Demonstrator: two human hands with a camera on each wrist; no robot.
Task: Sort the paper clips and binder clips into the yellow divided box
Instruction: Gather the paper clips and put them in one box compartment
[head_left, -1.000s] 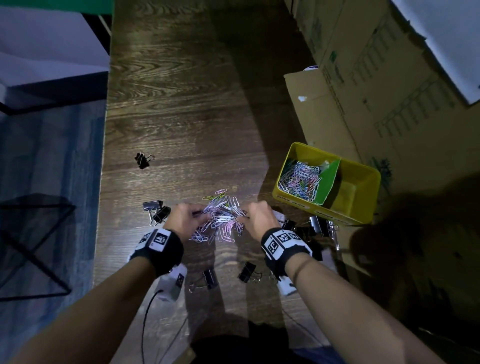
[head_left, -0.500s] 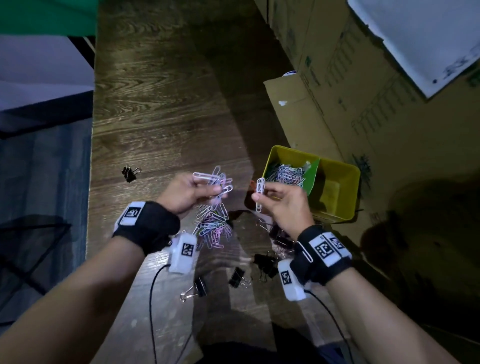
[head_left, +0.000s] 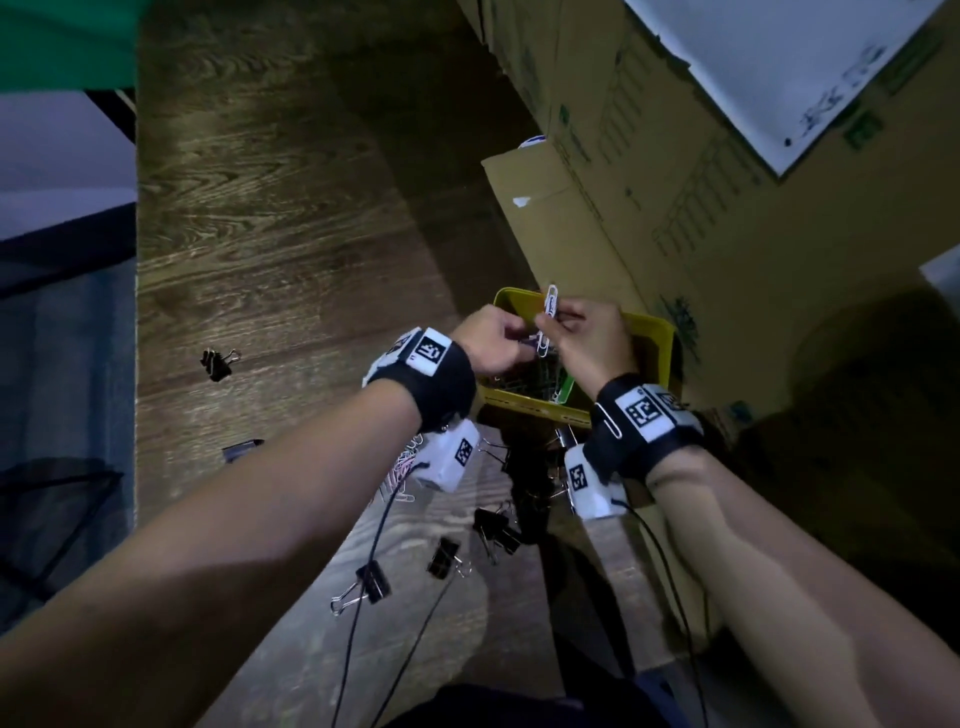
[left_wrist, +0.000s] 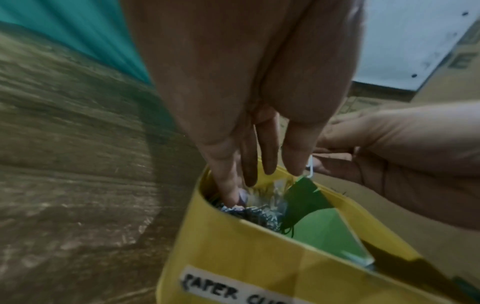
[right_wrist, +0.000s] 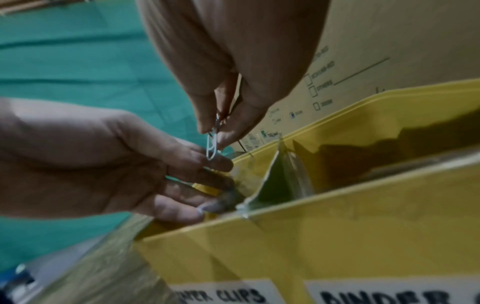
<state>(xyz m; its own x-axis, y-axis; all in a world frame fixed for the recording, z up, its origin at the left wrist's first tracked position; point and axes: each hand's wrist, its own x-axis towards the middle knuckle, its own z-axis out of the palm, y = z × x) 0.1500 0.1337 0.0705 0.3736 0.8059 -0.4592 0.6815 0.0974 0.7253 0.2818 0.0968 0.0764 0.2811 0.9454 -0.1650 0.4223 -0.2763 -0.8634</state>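
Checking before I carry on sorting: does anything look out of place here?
A white paper clip is hooked on the right wrist strap. The green divider in the yellow box sits askew.

Wooden table (head_left: 270, 218) bears yellow box (head_left: 530, 408); binder clips (head_left: 444, 558); paper clips (head_left: 402, 467).

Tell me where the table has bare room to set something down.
Bare: the table beyond the lone binder clip, up to the cardboard boxes. Crowded: near the yellow box, where binder clips and paper clips lie under the wrists.
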